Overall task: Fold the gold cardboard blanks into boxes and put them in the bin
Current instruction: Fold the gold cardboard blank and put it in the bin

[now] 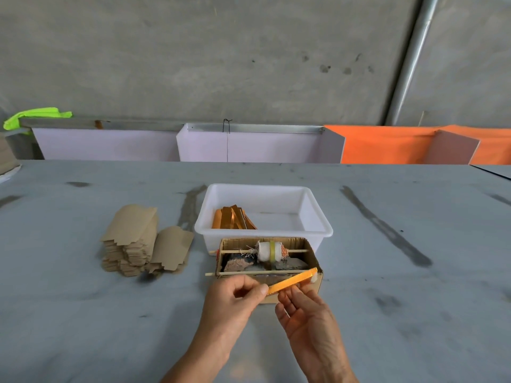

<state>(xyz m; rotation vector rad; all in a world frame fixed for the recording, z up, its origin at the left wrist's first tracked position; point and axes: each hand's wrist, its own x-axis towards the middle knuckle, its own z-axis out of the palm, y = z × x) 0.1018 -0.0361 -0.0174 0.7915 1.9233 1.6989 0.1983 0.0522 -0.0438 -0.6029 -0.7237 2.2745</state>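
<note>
My left hand (235, 297) pinches the near end of a folded gold cardboard blank (293, 281), seen edge-on as a narrow orange-gold strip slanting up to the right. My right hand (307, 313) supports that blank from below with its fingertips, fingers nearly straight. A stack of flat blanks (135, 241), brown side up, lies on the table to the left. The white plastic bin (318, 217) stands behind, holding several folded gold boxes (233, 218) in its left half.
A small open cardboard box (315, 258) with a white roller on a stick, a second stick and dark scraps sits just in front of the bin, right behind my hands. White and orange panels line the table's far edge. Grey table surface spreads left and right.
</note>
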